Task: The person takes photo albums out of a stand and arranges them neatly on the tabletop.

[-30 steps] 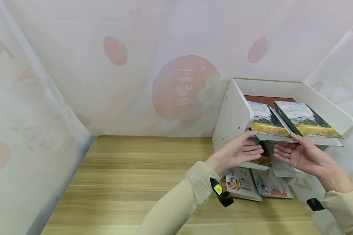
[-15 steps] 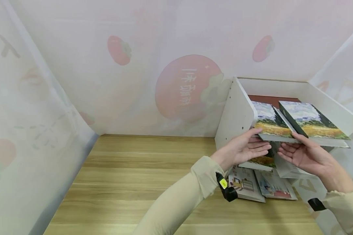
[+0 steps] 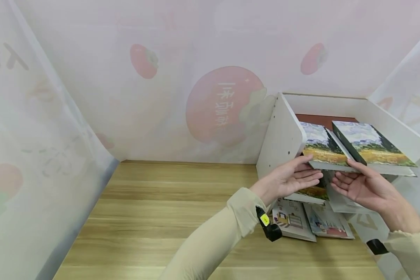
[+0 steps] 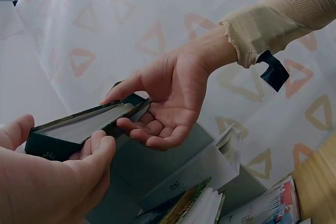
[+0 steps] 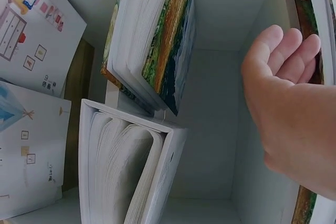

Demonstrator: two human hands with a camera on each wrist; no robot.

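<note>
A hardcover book (image 3: 320,144) with a painted field landscape on its cover lies on the top shelf of a white shelf unit (image 3: 281,134), its front edge jutting out. My left hand (image 3: 288,181) grips its near left corner, thumb on the cover and fingers underneath. At the near right corner my right hand (image 3: 367,190) pinches the same book between thumb and fingers. In the left wrist view the book's dark spine (image 4: 52,145) and page edges show between the two hands. A matching landscape book (image 3: 374,144) sits against its right side.
Below, another landscape book (image 5: 176,40) and a white book (image 5: 168,171) stick out of the middle shelf. Two illustrated books (image 3: 292,221) lie at the bottom, over the wooden table (image 3: 175,217). A printed cloth (image 3: 210,35) hangs behind and at both sides.
The whole scene has shifted slightly right in the head view. Both hands keep their hold on the left landscape book, which stays in nearly the same place on the shelf.
</note>
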